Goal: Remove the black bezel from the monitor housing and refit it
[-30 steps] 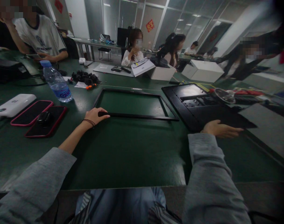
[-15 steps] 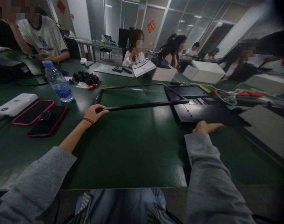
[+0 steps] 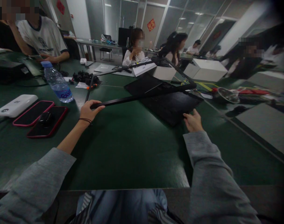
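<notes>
My left hand (image 3: 88, 111) is closed on the near left corner of a thin black rectangular frame (image 3: 142, 97), which is tilted up off the green table (image 3: 123, 155) with its right side raised. My right hand (image 3: 193, 121) grips the near edge of a flat black panel (image 3: 170, 104) that lies under the raised frame. Both my sleeves are grey.
At the left lie a water bottle (image 3: 56, 82), a white power bank (image 3: 14, 105) and two red-edged phones (image 3: 39, 119). White boxes (image 3: 208, 71) and loose parts sit at the far right. Several seated people work around the tables.
The frame has been lifted from flat to steeply tilted. My right hand has pulled the black panel leftward, under the frame.
</notes>
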Available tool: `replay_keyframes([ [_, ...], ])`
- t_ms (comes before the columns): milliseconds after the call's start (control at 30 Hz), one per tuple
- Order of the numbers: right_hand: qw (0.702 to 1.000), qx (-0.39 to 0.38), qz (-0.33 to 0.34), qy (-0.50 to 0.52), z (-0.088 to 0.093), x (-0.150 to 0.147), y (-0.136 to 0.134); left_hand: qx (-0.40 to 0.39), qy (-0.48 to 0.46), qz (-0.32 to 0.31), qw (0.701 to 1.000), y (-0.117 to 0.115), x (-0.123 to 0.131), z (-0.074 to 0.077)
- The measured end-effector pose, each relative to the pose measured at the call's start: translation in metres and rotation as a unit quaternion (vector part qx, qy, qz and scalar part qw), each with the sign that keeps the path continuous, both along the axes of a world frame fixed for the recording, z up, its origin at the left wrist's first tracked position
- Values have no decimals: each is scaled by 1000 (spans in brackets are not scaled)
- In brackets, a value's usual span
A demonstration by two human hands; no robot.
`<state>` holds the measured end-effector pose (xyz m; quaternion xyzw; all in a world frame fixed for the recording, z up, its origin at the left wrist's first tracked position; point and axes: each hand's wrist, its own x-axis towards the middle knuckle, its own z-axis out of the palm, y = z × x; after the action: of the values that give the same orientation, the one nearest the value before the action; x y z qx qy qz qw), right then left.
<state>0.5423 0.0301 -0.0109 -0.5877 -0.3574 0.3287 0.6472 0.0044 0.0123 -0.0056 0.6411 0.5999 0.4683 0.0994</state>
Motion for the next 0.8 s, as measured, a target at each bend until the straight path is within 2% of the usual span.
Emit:
replay_keyframes([
  [67,999,-24,29,34,3,-7,-2,16,8,-3,1000,1,-1,0],
  [200,991,-56,117,23,2,-19,4,24,24,-7,999,0,0,1],
  [267,995,-34,97,-14,0,-22,10,21,41,-10,999,-1,1,2],
  [333,998,16,45,-41,2,-20,13,20,67,-14,997,-4,4,5],
  [400,997,66,24,-14,9,-13,13,19,98,-22,995,-9,8,8],
  [467,994,75,63,41,18,-3,8,20,124,-29,992,-13,12,10],
  [533,993,25,109,36,24,5,2,20,144,-35,989,-16,15,11],
  [600,991,-31,120,-58,22,8,0,18,160,-42,986,-18,16,10],
  [667,975,-51,86,-198,14,6,2,7,174,-54,983,-18,16,9],
  [800,920,-7,-2,-393,-6,-2,12,-47,193,-67,978,-17,10,9],
])
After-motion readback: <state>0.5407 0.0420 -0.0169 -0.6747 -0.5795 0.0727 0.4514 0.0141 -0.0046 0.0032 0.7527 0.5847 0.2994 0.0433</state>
